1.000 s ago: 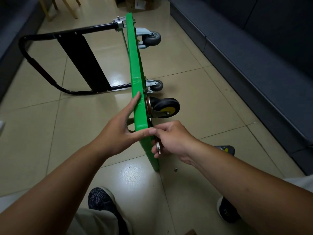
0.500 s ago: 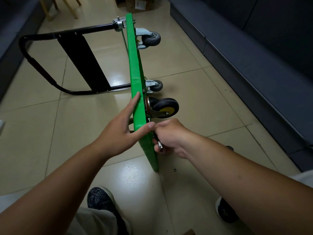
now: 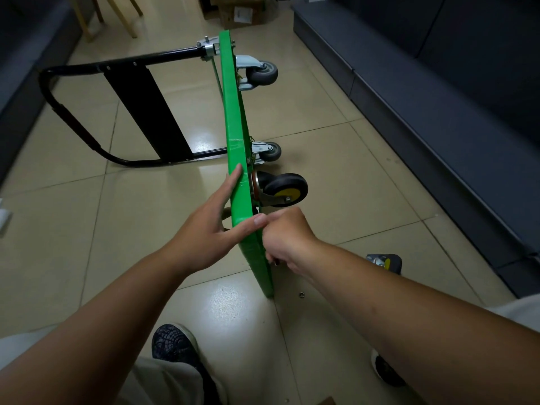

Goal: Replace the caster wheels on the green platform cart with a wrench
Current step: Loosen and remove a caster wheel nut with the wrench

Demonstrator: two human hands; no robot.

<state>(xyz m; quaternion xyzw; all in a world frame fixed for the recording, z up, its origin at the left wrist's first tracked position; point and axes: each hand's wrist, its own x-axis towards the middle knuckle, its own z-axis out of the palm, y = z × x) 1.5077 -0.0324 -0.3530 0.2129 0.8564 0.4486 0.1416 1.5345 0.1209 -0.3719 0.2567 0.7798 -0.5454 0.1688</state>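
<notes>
The green platform cart stands on edge on the tiled floor. The left hand steadies its top rim with straight fingers — no closed grip. The right hand curls its grip round a metal tool, likely the wrench, just beside the black-and-yellow caster. A hard pull could topple the cart; the loose nut could get kicked away.

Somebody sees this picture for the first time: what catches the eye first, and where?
The green platform cart stands on its edge in the middle of the tiled floor. On its underside, near the close end, sits a black caster wheel with a yellow hub. The left hand steadies the top edge with straight fingers; the right hand, beside that wheel, is curled round a small metal tool.
</notes>
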